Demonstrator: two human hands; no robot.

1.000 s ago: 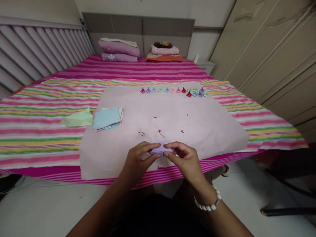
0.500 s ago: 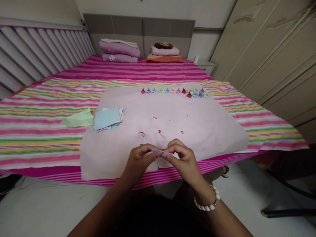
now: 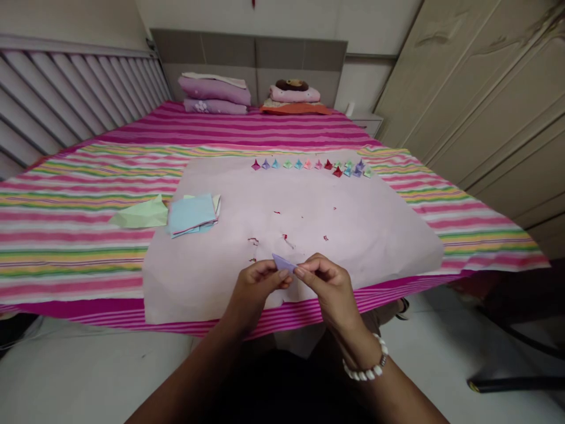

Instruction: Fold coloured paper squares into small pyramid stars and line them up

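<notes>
My left hand (image 3: 256, 288) and my right hand (image 3: 329, 288) meet over the near edge of a large pale pink sheet (image 3: 375, 229) spread on the bed. Between their pinched fingertips is a small folded purple paper (image 3: 283, 263), its pointed corner sticking up to the left. Both hands are closed on it. A white bead bracelet (image 3: 366, 366) circles my right wrist.
A stack of coloured paper squares (image 3: 192, 214) and a loose green sheet (image 3: 140, 214) lie at the left. A row of several small folded paper pieces (image 3: 311, 165) lines the sheet's far edge. Tiny red scraps (image 3: 286, 238) dot the middle. Pillows (image 3: 214, 91) sit at the headboard; wardrobe doors at the right.
The purple paper went from lying flat between my fingers to edge-on, and now shows as a smaller folded triangle. My hands have drawn closer together.
</notes>
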